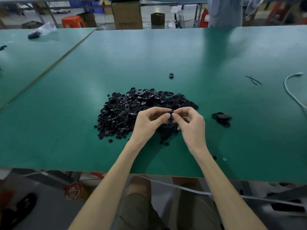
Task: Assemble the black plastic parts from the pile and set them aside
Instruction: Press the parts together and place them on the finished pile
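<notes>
Head view: a small black part (pixel 171 111) is pinched between left hand (pixel 147 121) and right hand (pixel 191 121), above the pile (pixel 126 112); set-aside pieces (pixel 221 117) lie at three o'clock. If pressed misaligned, it could be dropped back into the pile.

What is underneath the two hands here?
The near edge of the pile of black parts on the green table shows between the left hand and right hand. Both pinch one small black piece. Parts directly beneath the palms are covered.
</notes>
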